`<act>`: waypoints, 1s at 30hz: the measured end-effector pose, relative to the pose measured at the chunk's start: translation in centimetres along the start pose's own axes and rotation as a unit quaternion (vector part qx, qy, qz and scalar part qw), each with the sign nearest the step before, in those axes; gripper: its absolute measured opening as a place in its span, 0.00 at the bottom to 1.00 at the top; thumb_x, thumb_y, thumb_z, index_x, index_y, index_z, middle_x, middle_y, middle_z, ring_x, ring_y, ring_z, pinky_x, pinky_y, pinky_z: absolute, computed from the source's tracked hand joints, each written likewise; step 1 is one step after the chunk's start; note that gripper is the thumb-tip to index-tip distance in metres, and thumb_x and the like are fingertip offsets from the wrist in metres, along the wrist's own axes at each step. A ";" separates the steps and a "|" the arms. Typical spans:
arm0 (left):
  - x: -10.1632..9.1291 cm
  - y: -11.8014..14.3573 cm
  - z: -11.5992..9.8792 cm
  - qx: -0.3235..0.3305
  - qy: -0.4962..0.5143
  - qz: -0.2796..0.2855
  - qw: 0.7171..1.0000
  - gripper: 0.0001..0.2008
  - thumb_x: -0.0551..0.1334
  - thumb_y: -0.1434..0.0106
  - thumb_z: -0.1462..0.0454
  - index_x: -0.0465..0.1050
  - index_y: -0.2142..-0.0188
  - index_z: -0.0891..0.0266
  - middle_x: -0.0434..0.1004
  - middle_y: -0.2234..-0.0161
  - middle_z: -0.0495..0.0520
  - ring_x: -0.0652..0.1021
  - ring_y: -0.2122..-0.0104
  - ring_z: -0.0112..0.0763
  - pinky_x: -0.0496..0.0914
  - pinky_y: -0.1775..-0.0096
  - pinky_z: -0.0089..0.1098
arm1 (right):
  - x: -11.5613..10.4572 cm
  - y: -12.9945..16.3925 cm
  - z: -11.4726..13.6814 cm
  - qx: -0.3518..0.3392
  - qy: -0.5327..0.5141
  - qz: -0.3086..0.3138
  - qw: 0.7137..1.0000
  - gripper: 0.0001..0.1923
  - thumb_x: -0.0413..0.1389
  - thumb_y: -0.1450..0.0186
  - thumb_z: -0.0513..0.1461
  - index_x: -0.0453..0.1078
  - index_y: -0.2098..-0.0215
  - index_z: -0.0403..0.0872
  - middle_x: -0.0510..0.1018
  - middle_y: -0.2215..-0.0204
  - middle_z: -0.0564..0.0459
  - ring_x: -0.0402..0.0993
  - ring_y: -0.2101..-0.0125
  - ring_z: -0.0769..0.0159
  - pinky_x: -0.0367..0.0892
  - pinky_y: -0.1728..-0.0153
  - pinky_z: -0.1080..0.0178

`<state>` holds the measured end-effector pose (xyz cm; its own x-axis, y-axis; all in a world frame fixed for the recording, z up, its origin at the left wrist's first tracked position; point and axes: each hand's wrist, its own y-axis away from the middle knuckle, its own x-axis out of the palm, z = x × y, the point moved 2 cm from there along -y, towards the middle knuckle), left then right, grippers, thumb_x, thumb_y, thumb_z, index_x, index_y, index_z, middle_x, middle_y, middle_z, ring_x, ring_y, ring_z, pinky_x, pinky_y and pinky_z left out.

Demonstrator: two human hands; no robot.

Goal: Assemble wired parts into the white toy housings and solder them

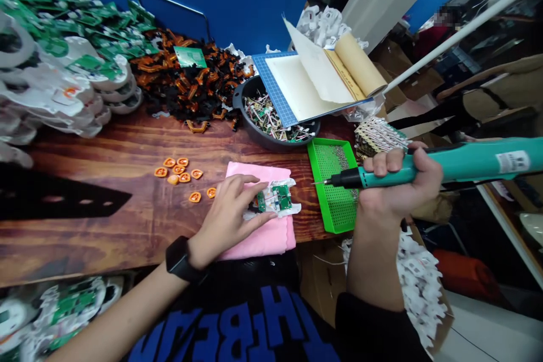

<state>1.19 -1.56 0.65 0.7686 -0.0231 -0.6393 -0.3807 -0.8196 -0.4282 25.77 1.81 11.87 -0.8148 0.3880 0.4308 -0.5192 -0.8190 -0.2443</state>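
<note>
My left hand (231, 206), with a black band on its wrist, rests over the left end of a white plastic shell (297, 208). Thumb and fingers straddle the shell and hold it down on a folded pink cloth (263, 240). Inside the shell sits a green circuit board (280, 198) with thin wires, its left part hidden by my fingers. My right hand (401, 178) is wrapped around a teal electric screwdriver (458, 161). The bit points left, above a green perforated tray (324, 203) of small screws, apart from the shell.
Several small orange parts (179, 169) lie left of the cloth. Behind stand a dark bowl of wired parts (271, 144), a blue cutting mat (271, 82) and heaps of orange-black parts (169, 85) and circuit boards (85, 22). A black strap (59, 195) juts in from the left.
</note>
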 end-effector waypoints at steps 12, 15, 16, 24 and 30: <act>-2.5 -0.5 -4.0 0.079 0.010 -0.050 0.996 0.04 0.64 0.37 0.65 0.77 0.62 0.59 0.82 0.67 0.49 0.74 0.66 0.32 0.60 0.61 0.38 | 5.6 6.0 0.7 0.083 -0.048 0.121 0.988 0.05 0.56 0.45 0.39 0.64 0.69 0.50 0.61 0.88 0.65 0.55 0.89 0.74 0.57 0.86 0.67; -2.5 -0.3 -4.0 0.080 0.029 -0.051 0.995 0.05 0.63 0.37 0.66 0.78 0.63 0.58 0.82 0.67 0.48 0.74 0.66 0.32 0.60 0.61 0.38 | 5.5 6.2 0.8 0.082 -0.049 0.124 0.988 0.06 0.56 0.45 0.39 0.63 0.69 0.50 0.60 0.88 0.65 0.55 0.89 0.74 0.57 0.85 0.67; -2.5 -0.3 -4.0 0.078 0.037 -0.053 0.995 0.05 0.63 0.36 0.66 0.78 0.63 0.58 0.82 0.67 0.49 0.74 0.66 0.32 0.60 0.61 0.38 | 5.5 6.2 0.9 0.081 -0.052 0.125 0.987 0.06 0.56 0.45 0.39 0.63 0.69 0.50 0.60 0.88 0.65 0.54 0.89 0.74 0.57 0.85 0.67; -2.5 -0.5 -4.4 0.091 0.051 -0.064 0.993 0.05 0.63 0.37 0.67 0.77 0.62 0.59 0.83 0.67 0.49 0.75 0.66 0.32 0.61 0.60 0.38 | 5.6 6.4 1.5 0.081 -0.063 0.140 0.985 0.07 0.57 0.45 0.40 0.62 0.69 0.50 0.60 0.87 0.65 0.55 0.89 0.75 0.57 0.85 0.67; -2.6 -0.3 -4.1 0.075 0.083 -0.063 0.992 0.06 0.62 0.35 0.66 0.78 0.61 0.57 0.83 0.65 0.49 0.76 0.66 0.32 0.64 0.60 0.38 | 4.8 5.8 2.4 0.048 -0.050 0.107 0.992 0.05 0.56 0.44 0.38 0.64 0.69 0.49 0.60 0.87 0.65 0.56 0.88 0.75 0.59 0.84 0.68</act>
<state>1.42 -3.60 5.00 0.8838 -0.0302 -0.4669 -0.3398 -0.7275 -0.5961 19.43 -2.12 14.59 -0.8713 0.1619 0.4632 -0.3069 -0.9164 -0.2570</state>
